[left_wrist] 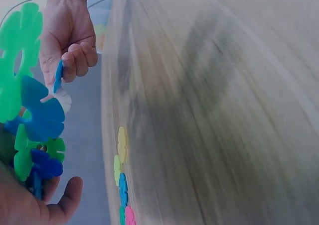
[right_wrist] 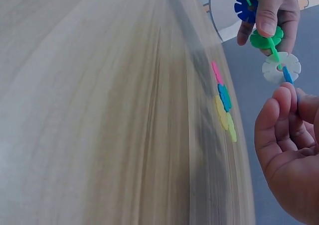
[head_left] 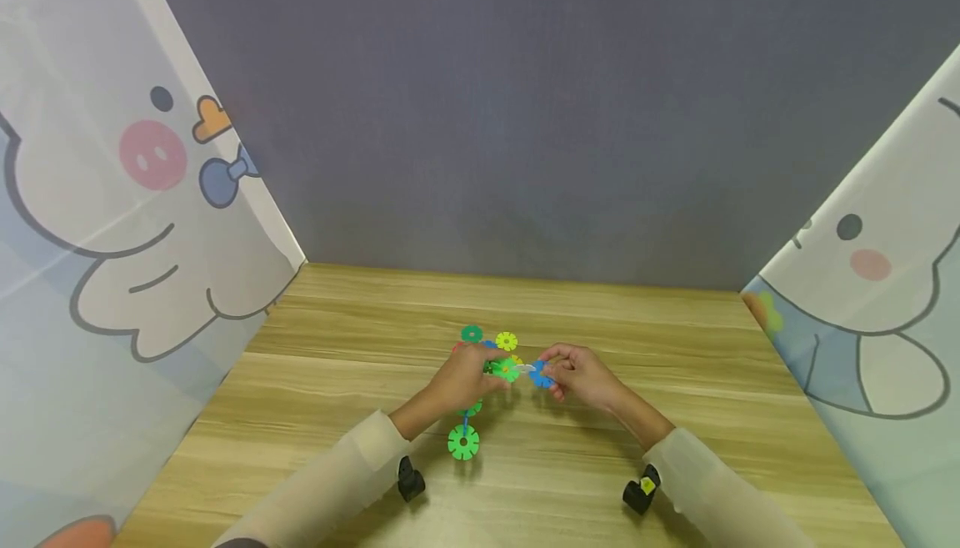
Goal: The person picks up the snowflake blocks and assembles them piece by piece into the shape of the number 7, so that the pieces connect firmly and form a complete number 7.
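My left hand [head_left: 467, 377] grips a chain of slotted plastic flower discs, mostly green and blue. One end hangs toward me and finishes in a bright green disc [head_left: 463, 443]. At the other end, pointing right, is a white disc [right_wrist: 269, 71]. A blue disc [head_left: 540, 374] is pinched between the thumb and fingers of my right hand [head_left: 588, 377]. Its edge meets the white disc in the right wrist view, overlapping the middle of it; I cannot tell how deep the slots are engaged. The chain is held up over the wooden table [head_left: 600, 465].
Loose discs lie flat on the table beyond my hands: a dark green one [head_left: 472, 334], a yellow-green one [head_left: 507, 341], a pink one [right_wrist: 217, 72], a blue one [right_wrist: 224, 97] and a yellow one [right_wrist: 220, 111]. A grey panel [head_left: 510, 114] closes the back; printed cartoon panels flank both sides.
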The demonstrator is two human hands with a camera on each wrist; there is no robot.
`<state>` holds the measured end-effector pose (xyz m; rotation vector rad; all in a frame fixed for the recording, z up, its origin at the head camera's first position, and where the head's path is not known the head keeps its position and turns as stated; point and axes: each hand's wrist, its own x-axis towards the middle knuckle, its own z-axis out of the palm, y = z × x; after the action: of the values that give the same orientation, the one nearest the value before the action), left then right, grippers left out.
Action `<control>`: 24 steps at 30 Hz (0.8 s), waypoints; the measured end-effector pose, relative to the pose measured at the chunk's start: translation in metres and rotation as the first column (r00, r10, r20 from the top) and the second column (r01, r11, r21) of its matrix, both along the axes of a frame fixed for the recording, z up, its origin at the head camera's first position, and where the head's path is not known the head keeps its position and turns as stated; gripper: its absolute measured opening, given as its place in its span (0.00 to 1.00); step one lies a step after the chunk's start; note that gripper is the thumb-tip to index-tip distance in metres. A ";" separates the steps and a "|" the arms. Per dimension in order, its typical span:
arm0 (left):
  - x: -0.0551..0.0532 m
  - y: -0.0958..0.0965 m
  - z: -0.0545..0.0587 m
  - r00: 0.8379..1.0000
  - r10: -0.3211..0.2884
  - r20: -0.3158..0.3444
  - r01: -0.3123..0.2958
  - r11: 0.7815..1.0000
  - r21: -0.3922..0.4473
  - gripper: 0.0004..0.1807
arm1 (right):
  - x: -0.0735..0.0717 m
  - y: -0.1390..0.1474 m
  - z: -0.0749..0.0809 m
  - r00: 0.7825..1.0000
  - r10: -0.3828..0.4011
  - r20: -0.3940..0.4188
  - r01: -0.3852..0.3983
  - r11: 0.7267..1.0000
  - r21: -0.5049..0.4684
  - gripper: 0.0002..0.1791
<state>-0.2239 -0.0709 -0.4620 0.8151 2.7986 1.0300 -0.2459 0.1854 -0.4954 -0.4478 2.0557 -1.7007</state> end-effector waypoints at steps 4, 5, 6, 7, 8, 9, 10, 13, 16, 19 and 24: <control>-0.001 0.001 -0.002 0.999 0.037 0.011 -0.037 0.999 0.031 0.27 | 0.000 -0.001 0.002 1.000 -0.012 0.016 0.013 1.000 -0.014 0.14; -0.001 0.001 -0.003 0.999 0.046 0.014 -0.046 0.998 0.037 0.27 | 0.000 -0.001 0.003 1.000 -0.016 0.015 0.016 1.000 -0.011 0.14; -0.002 0.001 -0.003 0.998 0.056 0.015 -0.057 0.998 0.042 0.26 | 0.001 -0.001 0.004 1.000 -0.019 0.008 0.019 1.000 -0.005 0.14; -0.002 0.001 -0.004 0.998 0.063 0.015 -0.063 0.997 0.046 0.25 | 0.001 -0.001 0.005 1.000 -0.024 0.002 0.024 1.000 0.007 0.14; -0.002 0.001 -0.004 0.998 0.065 0.014 -0.066 0.997 0.046 0.25 | 0.001 -0.001 0.006 1.000 -0.029 -0.003 0.030 0.999 0.021 0.14; -0.002 0.000 -0.004 0.998 0.064 0.006 -0.064 0.997 0.038 0.24 | 0.002 -0.001 0.007 1.000 -0.029 -0.013 0.029 0.999 0.037 0.14; -0.003 0.000 -0.004 0.998 0.056 0.004 -0.056 0.998 0.036 0.24 | 0.002 0.000 0.008 0.999 -0.027 -0.024 0.028 0.998 0.053 0.14; -0.003 0.000 -0.003 0.999 0.039 0.002 -0.039 0.999 0.027 0.24 | 0.003 0.001 0.010 0.999 -0.019 -0.040 0.022 0.996 0.086 0.14; -0.002 -0.002 -0.001 0.999 0.034 0.003 -0.034 0.999 0.017 0.24 | 0.002 0.002 0.009 0.999 -0.011 -0.043 0.015 0.996 0.093 0.15; -0.002 -0.001 0.000 0.999 0.037 0.007 -0.037 0.999 0.015 0.25 | 0.001 0.003 0.008 0.999 -0.004 -0.041 0.008 0.996 0.086 0.15; -0.001 0.000 0.001 0.999 0.038 0.008 -0.038 0.999 0.013 0.25 | 0.000 0.003 0.006 1.000 0.013 -0.021 -0.012 0.999 0.053 0.16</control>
<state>-0.2253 -0.0708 -0.4613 0.7603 2.8151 1.0553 -0.2457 0.1887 -0.4895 -0.4629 2.1031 -1.6371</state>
